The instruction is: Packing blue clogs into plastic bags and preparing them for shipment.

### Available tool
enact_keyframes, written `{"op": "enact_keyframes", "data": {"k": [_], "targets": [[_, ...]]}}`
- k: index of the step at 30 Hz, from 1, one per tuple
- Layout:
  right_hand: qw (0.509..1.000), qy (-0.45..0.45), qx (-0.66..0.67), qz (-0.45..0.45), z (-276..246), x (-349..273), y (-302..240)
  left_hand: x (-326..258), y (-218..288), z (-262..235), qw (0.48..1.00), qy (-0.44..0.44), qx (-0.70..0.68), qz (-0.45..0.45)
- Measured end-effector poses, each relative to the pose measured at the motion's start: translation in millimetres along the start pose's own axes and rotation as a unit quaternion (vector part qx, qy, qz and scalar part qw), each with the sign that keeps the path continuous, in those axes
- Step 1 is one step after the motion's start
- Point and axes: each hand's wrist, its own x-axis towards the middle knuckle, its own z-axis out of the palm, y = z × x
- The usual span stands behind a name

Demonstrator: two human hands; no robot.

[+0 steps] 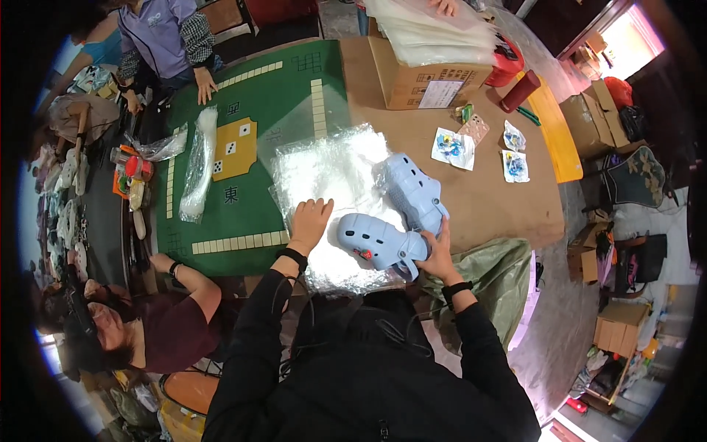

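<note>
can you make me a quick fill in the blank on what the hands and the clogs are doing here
1. The right hand grips the heel of a light ____ clog.
2. The left hand lies flat on a stack of clear plastic ____.
3. The second clog lies ____ the stack, beyond the first.
4. The cardboard box stands at the table's ____ side.

Missing words: blue; bags; on; far

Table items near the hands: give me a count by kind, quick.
Light blue clogs: 2
Clear plastic bag stack: 1
Small printed packets: 3
Cardboard box: 1
Total: 7
</note>
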Motion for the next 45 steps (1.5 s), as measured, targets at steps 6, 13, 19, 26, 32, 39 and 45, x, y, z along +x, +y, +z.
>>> {"op": "enact_keyframes", "data": {"k": [6, 13, 19, 26, 32, 39, 45], "targets": [[0.999, -0.012, 0.018, -0.035, -5.0, -11.5, -14.8, -18.9, -9.8, 3.2, 0.994, 0.009, 0.094, -0.049], [0.981, 0.017, 0.188, 0.053, -4.6, -1.4, -24.5, -25.2, -8.1, 3.9, 0.987, -0.113, 0.036, -0.107], [0.969, 0.077, 0.233, 0.037, -16.9, 3.1, -39.2, -16.2, -14.6, -6.8, 0.989, 0.019, 0.079, -0.125], [0.971, 0.027, 0.237, 0.019, -13.7, 7.2, -52.5, -10.0, -19.0, -14.6, 0.999, -0.014, -0.025, -0.024], [0.973, 0.051, 0.225, 0.010, -9.4, 8.2, -50.5, -18.9, -16.5, -25.4, 0.993, 0.050, -0.104, -0.035], [0.967, 0.056, 0.242, 0.046, -0.8, 24.1, -53.8, -18.4, 17.8, -33.7, 0.934, 0.024, -0.311, -0.175], [0.941, 0.089, 0.319, 0.065, 2.2, 19.9, -54.2, -2.2, 30.6, -41.8, 0.951, 0.058, -0.297, -0.058]]}}
